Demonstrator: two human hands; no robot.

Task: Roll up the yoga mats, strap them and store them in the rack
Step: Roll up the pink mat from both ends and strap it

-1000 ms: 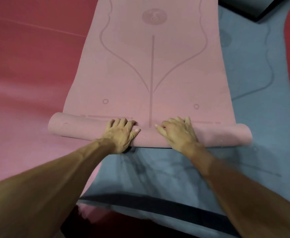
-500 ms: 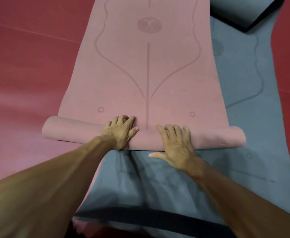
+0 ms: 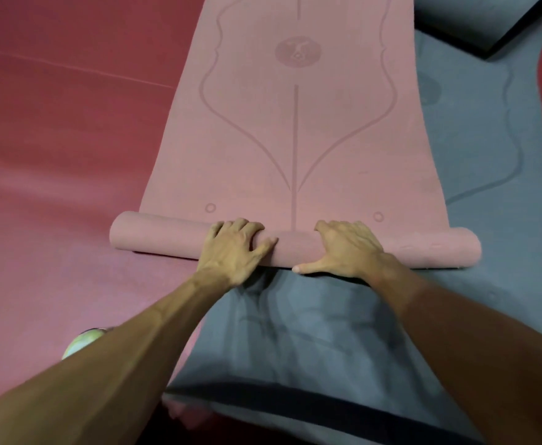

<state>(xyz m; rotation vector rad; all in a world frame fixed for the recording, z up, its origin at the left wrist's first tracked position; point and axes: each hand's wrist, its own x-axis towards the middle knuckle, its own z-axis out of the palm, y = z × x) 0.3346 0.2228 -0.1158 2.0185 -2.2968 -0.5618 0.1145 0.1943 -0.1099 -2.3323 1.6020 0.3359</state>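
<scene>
Red floor (image 3: 54, 123) on the left. Your left hand (image 3: 234, 248) curls its fingers over the rolled near end of the pink mat (image 3: 295, 139), thumb on the roll's front. Your right hand (image 3: 346, 248) grips the same roll beside it, thumb stretched along the near edge. The pink mat lies partly over the grey mat (image 3: 488, 187), unrolled part flat ahead.

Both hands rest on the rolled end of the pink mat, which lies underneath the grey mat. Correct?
No. The head view shows the pink mat lying on top of the grey mat, not underneath. The left hand and right hand do rest on its rolled end.
</scene>
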